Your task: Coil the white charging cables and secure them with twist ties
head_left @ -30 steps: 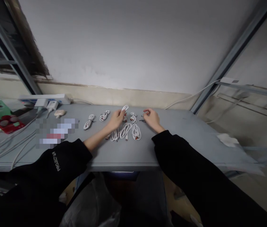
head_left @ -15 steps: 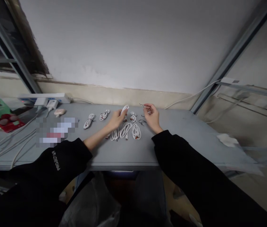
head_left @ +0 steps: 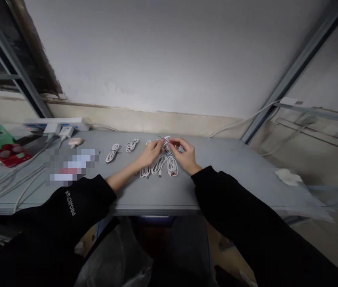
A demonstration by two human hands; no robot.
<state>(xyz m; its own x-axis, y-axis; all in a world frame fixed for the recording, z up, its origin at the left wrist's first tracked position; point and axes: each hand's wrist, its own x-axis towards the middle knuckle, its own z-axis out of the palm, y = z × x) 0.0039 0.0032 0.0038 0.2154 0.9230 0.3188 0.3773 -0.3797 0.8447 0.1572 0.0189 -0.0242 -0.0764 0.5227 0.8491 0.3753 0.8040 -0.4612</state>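
Seeing my left grip [head_left: 152,154] closed on a white cable coil [head_left: 166,145], right grip [head_left: 184,154] pinching a dark twist tie [head_left: 163,139]; tie lay slanted toward the left grip, above the counter [head_left: 217,175].

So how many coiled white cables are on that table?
7 seen: two cables leftmost, three nearest the person, two by the left hand and right hand, which may hide more.

Around your grey table [head_left: 223,175]
At ten o'clock, a power strip [head_left: 56,124] with a charger [head_left: 66,132] plugged in, and a green-and-red packet [head_left: 0,143]; at nine, white cords [head_left: 4,187]; at two, a crumpled tissue [head_left: 288,177] and a white wall cable [head_left: 243,119].
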